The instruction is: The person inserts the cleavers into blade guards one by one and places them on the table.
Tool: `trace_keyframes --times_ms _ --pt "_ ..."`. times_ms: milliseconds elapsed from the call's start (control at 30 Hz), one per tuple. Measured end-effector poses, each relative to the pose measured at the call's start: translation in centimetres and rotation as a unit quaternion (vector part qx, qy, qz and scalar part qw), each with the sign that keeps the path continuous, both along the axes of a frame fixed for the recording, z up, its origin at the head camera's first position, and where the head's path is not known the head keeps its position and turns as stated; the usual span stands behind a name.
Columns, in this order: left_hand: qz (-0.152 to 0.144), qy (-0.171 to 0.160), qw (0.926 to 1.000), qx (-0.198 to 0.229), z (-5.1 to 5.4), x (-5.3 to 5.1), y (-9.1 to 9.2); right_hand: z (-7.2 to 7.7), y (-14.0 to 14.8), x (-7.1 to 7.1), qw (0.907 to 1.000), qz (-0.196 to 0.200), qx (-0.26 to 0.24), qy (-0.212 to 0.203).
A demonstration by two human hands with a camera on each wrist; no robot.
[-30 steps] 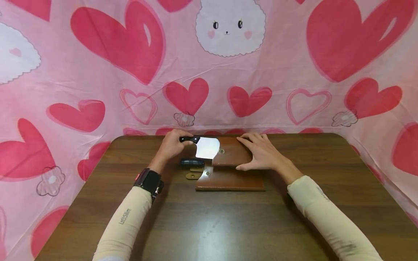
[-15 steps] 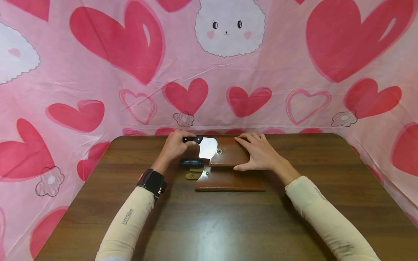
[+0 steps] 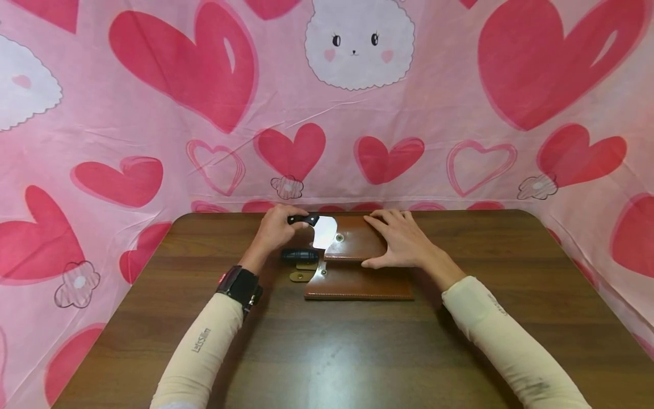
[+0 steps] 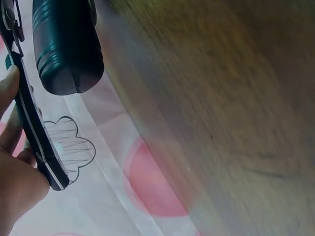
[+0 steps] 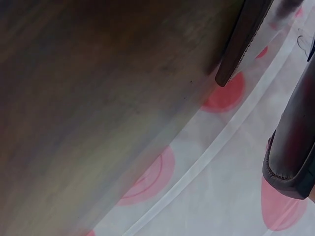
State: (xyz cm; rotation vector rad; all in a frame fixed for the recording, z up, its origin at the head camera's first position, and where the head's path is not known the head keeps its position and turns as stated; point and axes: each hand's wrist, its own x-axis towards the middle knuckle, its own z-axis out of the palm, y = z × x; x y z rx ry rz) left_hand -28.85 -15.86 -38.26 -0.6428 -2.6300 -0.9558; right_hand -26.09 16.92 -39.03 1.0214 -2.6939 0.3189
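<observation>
My left hand [image 3: 276, 230] pinches the black riveted handle [image 3: 301, 219] of a small cleaver, also seen in the left wrist view as a dark handle [image 4: 39, 128] between thumb and fingers. Its shiny blade [image 3: 324, 232] points right, with the far part hidden inside a brown leather sheath [image 3: 355, 238]. Across that sheath my right hand [image 3: 406, 241] spans its width, thumb at the near edge and fingers at the far edge. In the right wrist view, the stitched end of this sheath [image 5: 293, 152] shows at the right side.
Just nearer on the wooden table [image 3: 327, 352] lies a second brown sheath [image 3: 360, 283]. A thick black handle [image 3: 300, 255] and tan snap straps [image 3: 301, 276] stick out at its left. A pink heart-patterned cloth [image 3: 352, 113] hangs behind the table.
The right hand has brought the sheath slightly left, and the left hand has moved the cleaver a little right. Less of the blade shows now.
</observation>
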Motion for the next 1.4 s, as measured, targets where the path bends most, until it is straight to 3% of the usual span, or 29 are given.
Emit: trace_keyframes --times_ms 867,1400 --pt "-0.002 -0.015 0.9998 0.013 -0.24 0.05 0.16 0.08 -0.7 0.02 0.9999 -0.008 0.006 0.0" --pt "-0.011 -0.003 0.9999 0.01 -0.54 0.02 0.61 0.18 -0.95 -0.01 0.9999 -0.013 0.004 -0.005"
